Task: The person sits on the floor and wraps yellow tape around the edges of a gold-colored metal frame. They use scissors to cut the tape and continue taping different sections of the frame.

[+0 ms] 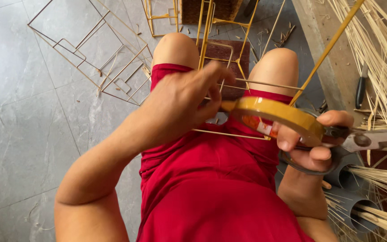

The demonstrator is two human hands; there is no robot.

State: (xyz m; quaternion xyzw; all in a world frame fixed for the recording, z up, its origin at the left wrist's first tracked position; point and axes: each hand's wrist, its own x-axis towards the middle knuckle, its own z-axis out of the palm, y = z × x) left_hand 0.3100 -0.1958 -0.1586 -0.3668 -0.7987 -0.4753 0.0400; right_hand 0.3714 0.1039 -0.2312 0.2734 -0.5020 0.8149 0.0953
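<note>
**Tape and scissors over a wire frame**

A seated person in red shorts (211, 188) works over a thin yellow wire frame (211, 54) that stands between the bare knees. The left hand (182, 101) reaches across from the left, forearm angled up and inward, wrist bent, fingers curled in a closed grip with the fingertips (216, 71) pinched at the frame's rods and at the near edge of a roll of tan adhesive tape (278, 116). Exactly what the fingertips hold there cannot be told, since the back of the hand hides it. The right hand (312, 143) comes up from below on the right, wrist cocked back; its grip is closed on the tape roll and on a pair of scissors (368, 140) at once, the thumb lying along the roll's top edge and the fingers threaded through the dark scissor handles, the blades pointing off to the right. The tape roll sits tilted above the right thigh, just beside the frame's lower crossbar.

More bare wire frames (90, 49) lie flat on the grey tiled floor (23, 134) to the left. Bundles of pale reed strips (381, 58) fan out on the right, some standing in grey pipes (359, 208). A dark-handled knife (360, 87) rests on a wooden plank (328, 49).
</note>
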